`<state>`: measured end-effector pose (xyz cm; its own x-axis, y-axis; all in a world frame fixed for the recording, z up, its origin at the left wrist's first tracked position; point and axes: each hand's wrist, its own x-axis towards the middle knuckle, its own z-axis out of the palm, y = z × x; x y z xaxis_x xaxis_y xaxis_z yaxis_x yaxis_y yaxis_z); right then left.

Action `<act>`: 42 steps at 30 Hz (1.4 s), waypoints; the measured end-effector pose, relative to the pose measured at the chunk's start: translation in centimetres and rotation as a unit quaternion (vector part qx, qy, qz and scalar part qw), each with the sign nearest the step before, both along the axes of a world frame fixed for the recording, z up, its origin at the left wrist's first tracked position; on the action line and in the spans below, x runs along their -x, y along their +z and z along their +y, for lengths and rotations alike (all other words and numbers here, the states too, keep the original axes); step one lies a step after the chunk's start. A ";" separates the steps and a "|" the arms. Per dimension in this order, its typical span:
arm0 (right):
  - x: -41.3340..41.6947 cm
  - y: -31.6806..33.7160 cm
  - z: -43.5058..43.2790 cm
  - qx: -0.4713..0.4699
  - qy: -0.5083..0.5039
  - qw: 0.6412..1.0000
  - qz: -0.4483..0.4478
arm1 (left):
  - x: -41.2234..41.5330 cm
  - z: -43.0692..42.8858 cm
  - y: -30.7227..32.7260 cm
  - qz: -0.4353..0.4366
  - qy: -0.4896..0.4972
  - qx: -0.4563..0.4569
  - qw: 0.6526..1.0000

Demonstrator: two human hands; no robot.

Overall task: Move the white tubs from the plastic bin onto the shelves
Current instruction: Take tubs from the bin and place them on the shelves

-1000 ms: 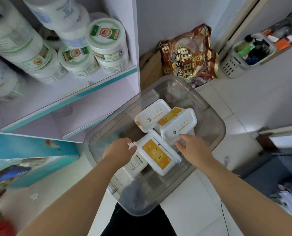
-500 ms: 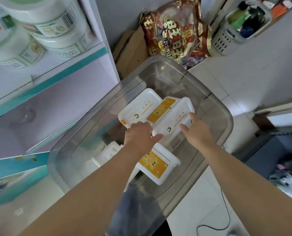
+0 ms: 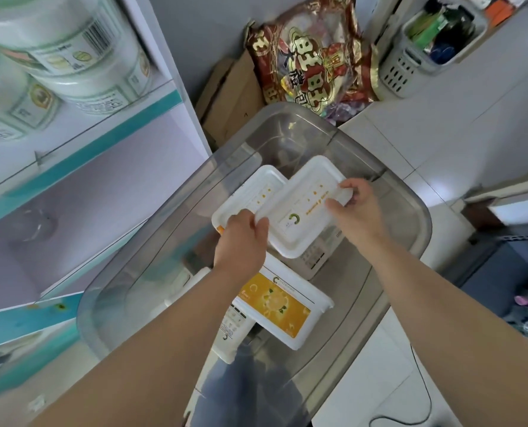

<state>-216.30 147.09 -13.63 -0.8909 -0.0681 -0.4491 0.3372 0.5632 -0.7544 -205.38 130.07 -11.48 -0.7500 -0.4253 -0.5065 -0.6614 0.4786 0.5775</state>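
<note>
A clear grey plastic bin (image 3: 410,211) stands on the floor with several white rectangular tubs in it. I hold one white tub (image 3: 302,211) lid-up over the bin. My left hand (image 3: 244,238) grips its near left corner. My right hand (image 3: 353,204) grips its far right edge. A second white tub (image 3: 250,192) lies just left of it, partly under it. Lower down, a tub with an orange label (image 3: 275,306) lies on its side, and another white tub (image 3: 232,334) sits partly under my left arm.
The white shelf unit (image 3: 102,137) with teal edges stands to the left, its upper shelf full of round white jars (image 3: 96,66). Behind the bin lie a red snack bag (image 3: 312,57), flattened cardboard (image 3: 232,97) and a grey basket (image 3: 426,47) of bottles.
Both hands reached deeper into the bin, left the orange-labelled tub and took hold of the upper white tub, which now sits raised and shifted over its neighbour.
</note>
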 end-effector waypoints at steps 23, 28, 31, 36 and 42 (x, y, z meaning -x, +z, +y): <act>-11.9 37.0 -8.9 0.184 0.237 0.939 0.166 | -19.2 -5.8 34.7 0.331 0.226 -0.015 0.916; -18.2 45.3 -14.1 0.255 0.280 0.900 0.218 | -26.6 -8.5 41.4 0.417 0.226 0.037 0.880; -22.3 48.8 -17.4 0.289 0.306 0.872 0.250 | -30.9 -10.3 44.2 0.453 0.258 0.078 0.850; -30.9 53.7 -24.4 0.344 0.359 0.827 0.263 | -40.8 -16.0 48.5 0.467 0.315 0.129 0.816; -40.2 56.6 -34.2 0.393 0.373 0.803 0.248 | -51.0 -24.0 52.8 0.463 0.352 0.177 0.794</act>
<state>-176.06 112.94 43.00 -0.5261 -0.7548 0.3918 -0.3244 -0.2477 -0.9129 -154.34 106.11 41.35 -0.2442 -0.8969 0.3688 -0.2077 0.4198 0.8835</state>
